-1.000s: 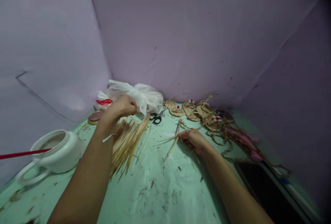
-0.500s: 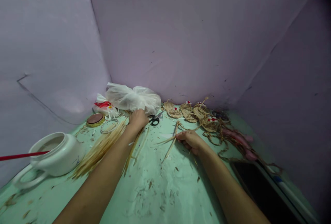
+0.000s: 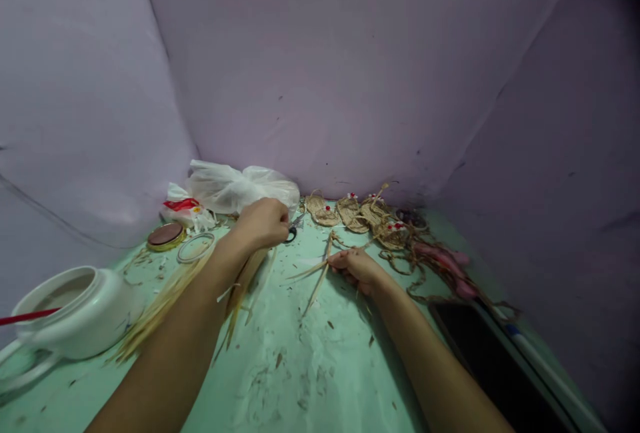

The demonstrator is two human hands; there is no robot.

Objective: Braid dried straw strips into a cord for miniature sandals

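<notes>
My left hand [image 3: 263,221] is curled closed at the back of the green table, its fingers on the black-handled scissors [image 3: 293,233], which are partly hidden by the hand. A loose bundle of straw strips [image 3: 165,300] lies under and left of my left forearm. My right hand [image 3: 354,266] rests on the table, pinched shut on a few thin straw strips [image 3: 315,276] that fan out to its left.
A white plastic bag [image 3: 235,186] sits against the back wall. To the left are a white pot [image 3: 75,313] with a red stick [image 3: 20,317], a gold lid [image 3: 165,235] and a ring [image 3: 195,248]. Small woven straw sandals [image 3: 350,210], pink pieces [image 3: 443,261] and a dark flat panel [image 3: 480,353] lie right.
My left hand let go of the straw bundle, which now lies on the table, and reached back to the scissors, closing on them. My right hand stayed with its strips.
</notes>
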